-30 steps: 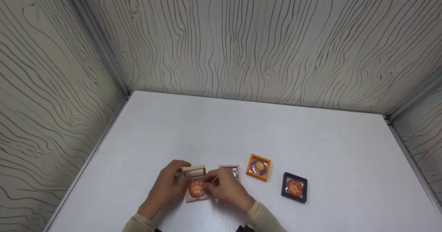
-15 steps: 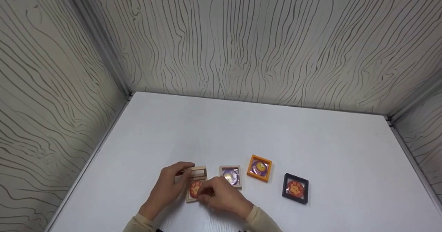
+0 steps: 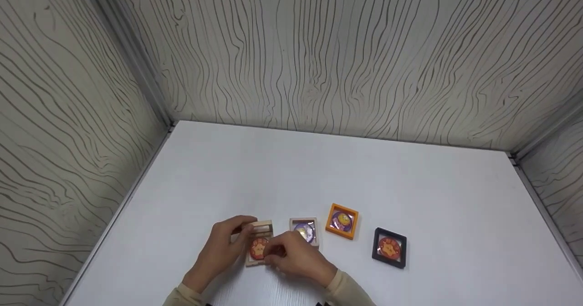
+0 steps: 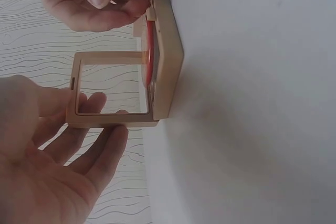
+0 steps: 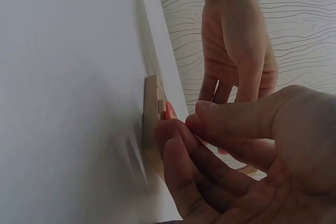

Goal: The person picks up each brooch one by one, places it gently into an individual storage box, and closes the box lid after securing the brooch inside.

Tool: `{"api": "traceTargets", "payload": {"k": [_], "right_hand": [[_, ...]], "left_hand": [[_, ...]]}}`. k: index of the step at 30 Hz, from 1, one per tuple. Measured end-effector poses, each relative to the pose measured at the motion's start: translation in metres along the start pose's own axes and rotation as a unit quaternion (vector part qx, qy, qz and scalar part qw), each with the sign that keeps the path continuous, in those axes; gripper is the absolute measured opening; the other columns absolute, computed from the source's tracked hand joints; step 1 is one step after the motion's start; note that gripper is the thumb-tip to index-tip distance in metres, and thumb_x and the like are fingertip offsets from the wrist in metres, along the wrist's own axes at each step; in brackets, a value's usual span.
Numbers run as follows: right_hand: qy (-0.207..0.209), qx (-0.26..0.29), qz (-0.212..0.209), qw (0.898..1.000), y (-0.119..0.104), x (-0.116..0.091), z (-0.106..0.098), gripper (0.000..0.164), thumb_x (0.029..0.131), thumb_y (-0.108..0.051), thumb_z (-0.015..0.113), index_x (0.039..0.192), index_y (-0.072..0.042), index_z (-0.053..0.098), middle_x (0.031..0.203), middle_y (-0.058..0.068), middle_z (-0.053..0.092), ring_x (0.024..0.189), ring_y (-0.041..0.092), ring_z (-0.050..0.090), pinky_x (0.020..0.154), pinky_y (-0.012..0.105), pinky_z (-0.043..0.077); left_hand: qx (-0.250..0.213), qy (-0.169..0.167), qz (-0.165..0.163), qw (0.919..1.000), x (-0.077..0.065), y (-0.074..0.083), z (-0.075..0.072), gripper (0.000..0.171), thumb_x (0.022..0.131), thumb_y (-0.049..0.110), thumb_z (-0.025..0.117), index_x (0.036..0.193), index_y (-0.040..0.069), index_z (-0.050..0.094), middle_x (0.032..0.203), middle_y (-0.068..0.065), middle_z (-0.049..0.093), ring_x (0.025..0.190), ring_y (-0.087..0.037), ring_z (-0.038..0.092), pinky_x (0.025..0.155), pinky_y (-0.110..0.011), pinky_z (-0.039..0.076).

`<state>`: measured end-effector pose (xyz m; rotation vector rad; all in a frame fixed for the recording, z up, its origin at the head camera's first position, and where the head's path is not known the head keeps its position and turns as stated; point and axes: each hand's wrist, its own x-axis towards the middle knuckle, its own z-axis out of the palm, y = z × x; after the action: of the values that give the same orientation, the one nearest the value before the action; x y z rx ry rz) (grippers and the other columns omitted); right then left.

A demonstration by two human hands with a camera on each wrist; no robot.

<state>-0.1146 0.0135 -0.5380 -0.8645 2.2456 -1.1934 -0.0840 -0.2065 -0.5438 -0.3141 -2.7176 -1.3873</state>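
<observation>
A small beige hinged display frame (image 3: 255, 264) lies on the white table with its lid (image 4: 110, 120) standing up. My left hand (image 3: 223, 247) holds that lid by its edge, fingers behind it. Inside the base sits a round red badge (image 3: 258, 248) with a yellow-orange star figure; it shows nearly edge-on in the left wrist view. My right hand (image 3: 296, 258) has its fingers curled in at the badge's right edge, thumb and fingertips (image 5: 170, 129) close together there. Those fingers partly hide the badge in the right wrist view.
Right of the hands lie a pale pink frame (image 3: 291, 224) with a purple badge, an orange frame (image 3: 329, 224) with a purple-and-yellow badge, and a black frame (image 3: 376, 247) with a red star badge. Patterned wall panels (image 3: 291, 69) border the table.
My right hand has shifted down along the badge's right side, uncovering more of the pale pink frame. My left hand stays at the lid.
</observation>
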Motion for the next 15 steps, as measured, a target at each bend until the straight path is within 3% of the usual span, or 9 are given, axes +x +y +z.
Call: {"api": "traceTargets", "payload": {"k": [7, 12, 15], "right_hand": [[0.000, -0.004, 0.010, 1.000, 0.003, -0.003, -0.010, 0.006, 0.088, -0.013, 0.075, 0.094, -0.014, 0.078, 0.082, -0.013, 0.069, 0.074, -0.001, 0.060, 0.071, 0.020, 0.050], [-0.005, -0.020, 0.019, 1.000, 0.005, -0.006, -0.014, 0.006, 0.088, -0.010, 0.074, 0.091, -0.012, 0.078, 0.077, -0.013, 0.066, 0.071, 0.000, 0.058, 0.067, 0.020, 0.050], [0.013, -0.038, 0.031, 0.999, 0.006, -0.008, -0.013, 0.005, 0.086, -0.009, 0.074, 0.089, -0.011, 0.077, 0.074, -0.013, 0.064, 0.067, 0.001, 0.057, 0.064, 0.021, 0.050]], "left_hand": [[0.017, 0.000, 0.006, 0.9998, -0.004, 0.004, 0.000, 0.020, 0.101, 0.020, 0.061, 0.118, 0.014, 0.069, 0.112, 0.007, 0.071, 0.103, -0.009, 0.067, 0.089, -0.033, 0.055], [0.020, -0.010, -0.005, 0.9997, -0.007, 0.009, 0.002, 0.019, 0.101, 0.024, 0.061, 0.116, 0.018, 0.070, 0.114, 0.008, 0.071, 0.105, -0.007, 0.066, 0.090, -0.036, 0.055], [0.018, -0.020, -0.021, 0.9994, -0.010, 0.012, 0.003, 0.018, 0.100, 0.027, 0.062, 0.114, 0.019, 0.070, 0.113, 0.009, 0.071, 0.105, -0.006, 0.065, 0.091, -0.037, 0.055]]}}
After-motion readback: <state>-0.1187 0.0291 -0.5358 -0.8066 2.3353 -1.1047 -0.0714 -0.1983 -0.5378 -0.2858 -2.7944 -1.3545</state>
